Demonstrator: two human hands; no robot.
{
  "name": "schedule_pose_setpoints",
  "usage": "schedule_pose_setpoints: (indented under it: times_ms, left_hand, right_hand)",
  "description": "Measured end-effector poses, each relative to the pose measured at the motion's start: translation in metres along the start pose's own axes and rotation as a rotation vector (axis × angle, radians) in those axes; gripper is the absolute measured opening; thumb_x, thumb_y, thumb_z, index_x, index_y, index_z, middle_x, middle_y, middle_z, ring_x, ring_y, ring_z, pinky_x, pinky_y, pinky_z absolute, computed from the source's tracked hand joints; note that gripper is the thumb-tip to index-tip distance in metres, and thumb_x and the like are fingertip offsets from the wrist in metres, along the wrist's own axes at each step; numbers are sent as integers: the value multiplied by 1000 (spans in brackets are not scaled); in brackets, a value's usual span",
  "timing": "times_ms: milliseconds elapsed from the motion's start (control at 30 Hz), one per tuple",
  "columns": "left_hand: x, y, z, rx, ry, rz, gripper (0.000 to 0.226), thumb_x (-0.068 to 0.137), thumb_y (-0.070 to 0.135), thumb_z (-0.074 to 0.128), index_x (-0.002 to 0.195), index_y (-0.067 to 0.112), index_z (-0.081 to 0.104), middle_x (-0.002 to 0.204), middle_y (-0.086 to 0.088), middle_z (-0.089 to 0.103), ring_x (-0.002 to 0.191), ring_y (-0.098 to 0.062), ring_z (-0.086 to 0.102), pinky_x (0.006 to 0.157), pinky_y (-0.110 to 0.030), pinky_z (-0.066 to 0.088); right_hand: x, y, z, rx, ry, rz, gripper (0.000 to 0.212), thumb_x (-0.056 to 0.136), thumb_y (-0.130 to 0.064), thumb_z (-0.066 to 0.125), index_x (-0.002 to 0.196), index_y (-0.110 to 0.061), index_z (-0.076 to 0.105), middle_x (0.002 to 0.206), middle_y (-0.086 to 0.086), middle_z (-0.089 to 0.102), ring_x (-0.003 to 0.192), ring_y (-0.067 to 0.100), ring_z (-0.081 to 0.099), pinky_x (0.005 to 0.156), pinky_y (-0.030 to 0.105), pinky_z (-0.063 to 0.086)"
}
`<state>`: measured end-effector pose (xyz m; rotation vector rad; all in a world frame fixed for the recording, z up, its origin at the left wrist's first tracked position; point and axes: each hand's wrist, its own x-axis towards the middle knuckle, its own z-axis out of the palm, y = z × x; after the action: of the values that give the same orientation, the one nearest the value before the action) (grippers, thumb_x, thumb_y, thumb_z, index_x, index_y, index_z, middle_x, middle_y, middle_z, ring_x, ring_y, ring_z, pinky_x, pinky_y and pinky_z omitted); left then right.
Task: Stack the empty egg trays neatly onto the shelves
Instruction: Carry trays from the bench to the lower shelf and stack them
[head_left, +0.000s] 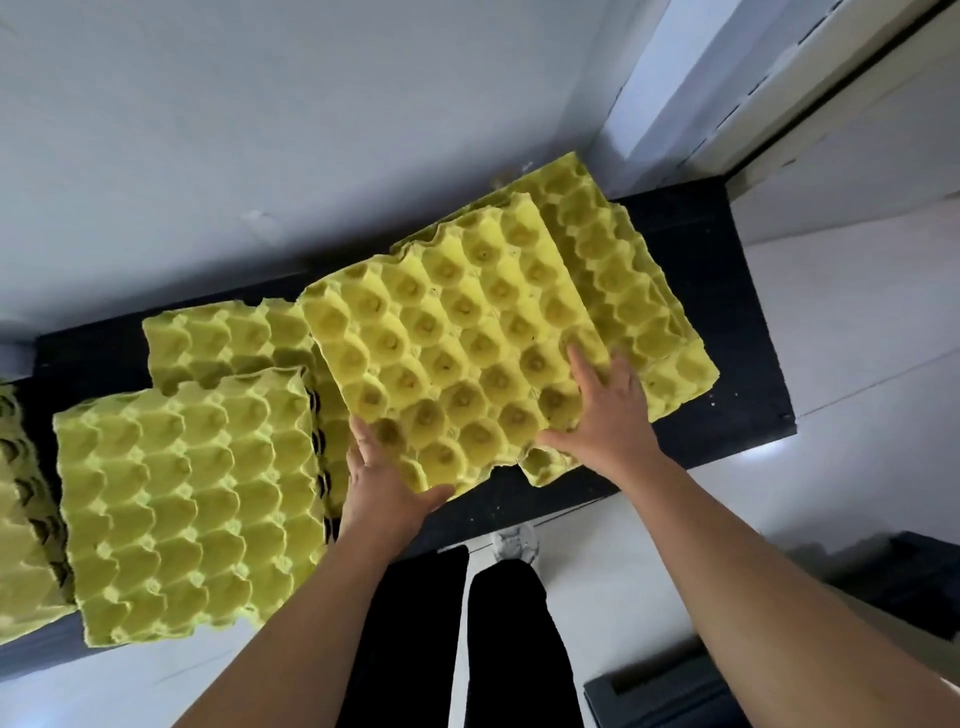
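Note:
A yellow egg tray (447, 343) lies tilted over the black shelf (717, 322), held at its near edge by both hands. My left hand (387, 488) grips its near left corner, thumb under the rim. My right hand (605, 410) presses flat on its near right part, fingers spread. Beneath and behind it lies another yellow tray pile (639, 291), skewed to the right. A tall stack of trays (187, 499) stands at the left front, with a lower stack (218, 338) behind it.
A further tray stack (21, 519) shows at the left edge. A pale wall (311, 130) backs the shelf and a wall corner (675, 104) rises at the right. Below are white floor tiles (857, 364), my dark trouser legs and a dark box (675, 691).

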<state>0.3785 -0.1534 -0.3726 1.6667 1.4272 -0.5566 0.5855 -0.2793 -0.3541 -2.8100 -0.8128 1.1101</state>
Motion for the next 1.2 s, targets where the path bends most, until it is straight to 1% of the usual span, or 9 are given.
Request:
schedule_pose_setpoints:
  times_ms: [133,300,467,633,733,900,967,1100,1200]
  left_hand:
    - [-4,4,5,-39,50,-7,145,65,40,88,149,26,-29,162,-12,2,143,-35,30,110,-49,37]
    - [-27,8,-4,-226,129,32,145,61,32,92,152,29,-22,162,-7,1,149,-29,8,118,-49,21]
    - [-68,14,-25,-268,230,93,143,60,35,92,153,27,-16,162,-9,5,148,-31,5,119,-50,16]
    - [-101,17,-36,-260,281,123,141,62,40,90,154,24,-15,161,-2,1,144,-31,26,114,-45,31]
    - [-102,16,-37,-242,285,104,144,59,45,90,153,24,-18,161,-5,5,142,-32,32,113,-48,34]
    - [-81,10,-31,-133,306,77,142,58,49,89,155,19,-11,158,-11,23,146,-33,17,120,-45,15]
    - [-73,7,-30,-142,315,81,138,57,44,91,155,21,-4,154,-11,29,143,-33,23,119,-48,21]
    - [-70,6,-34,-218,322,116,133,59,33,92,156,25,1,150,-7,31,133,-29,41,107,-49,41]
    - [-74,8,-37,-255,335,146,133,60,29,92,156,29,-1,154,-5,26,134,-29,40,107,-47,41]
  right_hand:
    - [6,5,-1,93,-4,-22,118,66,-52,80,151,-34,1,157,20,-3,145,40,-1,116,55,14]
    - [-10,2,-19,147,12,-60,112,68,-52,79,152,-29,9,158,14,-1,146,37,-1,114,53,15]
    - [-35,-6,-57,220,34,-123,108,63,-55,79,149,-27,21,155,9,8,144,34,13,113,55,27]
    - [-57,-18,-85,185,53,-178,110,61,-60,79,149,-25,22,156,8,7,145,32,10,112,55,29]
    - [-62,-20,-83,149,52,-188,108,62,-60,78,149,-22,24,155,12,8,144,34,12,112,54,29]
    - [-51,-16,-61,141,70,-187,101,63,-59,77,145,-20,32,153,13,13,140,35,21,110,51,33]
    - [-46,-16,-56,154,63,-190,101,62,-59,78,144,-20,35,152,10,15,138,35,27,108,50,36]
    - [-41,-16,-56,232,28,-171,101,62,-55,82,145,-21,34,151,8,14,136,30,32,107,42,37]
    - [-43,-17,-56,274,38,-169,102,61,-53,83,144,-19,36,147,7,18,134,28,35,106,40,38]
